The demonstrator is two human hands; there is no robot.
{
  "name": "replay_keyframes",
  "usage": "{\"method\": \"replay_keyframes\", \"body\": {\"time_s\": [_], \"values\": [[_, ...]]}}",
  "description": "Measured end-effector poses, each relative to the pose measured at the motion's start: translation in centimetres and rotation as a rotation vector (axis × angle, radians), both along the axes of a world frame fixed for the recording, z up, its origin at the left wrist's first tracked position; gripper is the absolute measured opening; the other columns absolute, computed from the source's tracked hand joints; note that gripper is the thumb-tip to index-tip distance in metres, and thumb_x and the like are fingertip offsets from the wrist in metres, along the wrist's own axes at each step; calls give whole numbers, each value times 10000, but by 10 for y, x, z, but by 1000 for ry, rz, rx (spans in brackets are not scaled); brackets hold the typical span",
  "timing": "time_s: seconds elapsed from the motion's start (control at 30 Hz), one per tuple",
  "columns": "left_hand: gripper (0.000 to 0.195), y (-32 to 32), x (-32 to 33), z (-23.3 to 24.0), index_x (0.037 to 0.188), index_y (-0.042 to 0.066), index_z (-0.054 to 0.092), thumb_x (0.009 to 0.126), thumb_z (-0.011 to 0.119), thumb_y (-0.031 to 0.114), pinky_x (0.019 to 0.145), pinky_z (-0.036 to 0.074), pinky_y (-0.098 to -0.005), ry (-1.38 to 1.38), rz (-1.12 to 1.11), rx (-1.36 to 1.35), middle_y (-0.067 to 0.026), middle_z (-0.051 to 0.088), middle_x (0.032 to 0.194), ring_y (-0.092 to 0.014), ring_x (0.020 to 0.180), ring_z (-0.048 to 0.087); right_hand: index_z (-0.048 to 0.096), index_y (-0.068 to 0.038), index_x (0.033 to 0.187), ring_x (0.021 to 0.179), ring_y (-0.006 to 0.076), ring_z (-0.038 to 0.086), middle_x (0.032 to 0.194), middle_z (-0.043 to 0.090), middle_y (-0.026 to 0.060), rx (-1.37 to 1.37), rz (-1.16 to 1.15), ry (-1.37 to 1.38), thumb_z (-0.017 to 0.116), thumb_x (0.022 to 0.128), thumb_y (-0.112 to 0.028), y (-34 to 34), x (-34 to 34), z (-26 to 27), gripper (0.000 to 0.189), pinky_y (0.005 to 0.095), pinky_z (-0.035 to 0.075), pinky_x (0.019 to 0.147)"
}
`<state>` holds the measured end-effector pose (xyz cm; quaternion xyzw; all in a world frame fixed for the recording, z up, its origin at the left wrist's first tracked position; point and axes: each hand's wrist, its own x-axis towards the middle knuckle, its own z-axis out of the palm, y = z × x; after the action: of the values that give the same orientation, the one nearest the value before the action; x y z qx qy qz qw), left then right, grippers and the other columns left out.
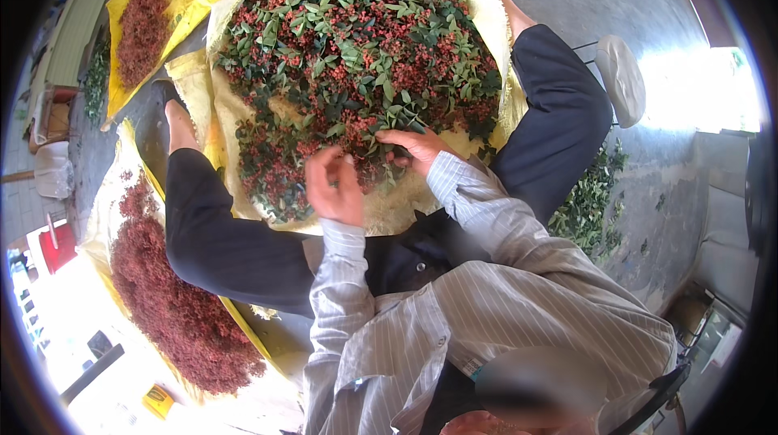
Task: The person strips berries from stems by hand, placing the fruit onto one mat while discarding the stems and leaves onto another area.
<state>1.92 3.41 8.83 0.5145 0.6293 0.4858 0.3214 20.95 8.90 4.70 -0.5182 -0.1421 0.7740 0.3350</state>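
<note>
A large heap of leafy sprigs with red berry clusters [364, 40] lies on a pale yellow woven sack [228, 113] between the person's legs. My right hand [419, 146] grips a leafy sprig [404, 116] between thumb and fingers at the near edge of the heap. Just to its left, my left hand [334, 183] is raised over the berries with its fingers curled; whether something small is between them cannot be made out. Red berry clusters show between the two hands.
Stripped red berries [182, 307] lie on a sheet at lower left, and more [144, 31] on a yellow sheet at upper left. Loose green leaves [589, 210] lie on the floor beside the right leg. A stool with a pale seat [620, 81] stands at right.
</note>
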Motion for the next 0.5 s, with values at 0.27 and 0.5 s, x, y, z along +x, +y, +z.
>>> {"method": "replay_keyframes", "body": {"time_s": [0.27,0.5], "values": [[427,16,-21,-15,1338,0,650,917,702,-53,892,561,-276,-410,-252,-134,-86,718,1215,-127,1027,688,721,-125,1037,666,64,522,881,696,-27,121,89,31,835,822,-85,-6,2,26,246,261,296,506],[238,13,-18,-26,1146,-2,691,914,747,-18,758,546,-244,-387,-235,-241,-29,735,959,-82,853,661,708,-138,966,681,61,511,860,687,-38,117,69,19,826,782,-128,-4,3,26,219,251,310,518]]}}
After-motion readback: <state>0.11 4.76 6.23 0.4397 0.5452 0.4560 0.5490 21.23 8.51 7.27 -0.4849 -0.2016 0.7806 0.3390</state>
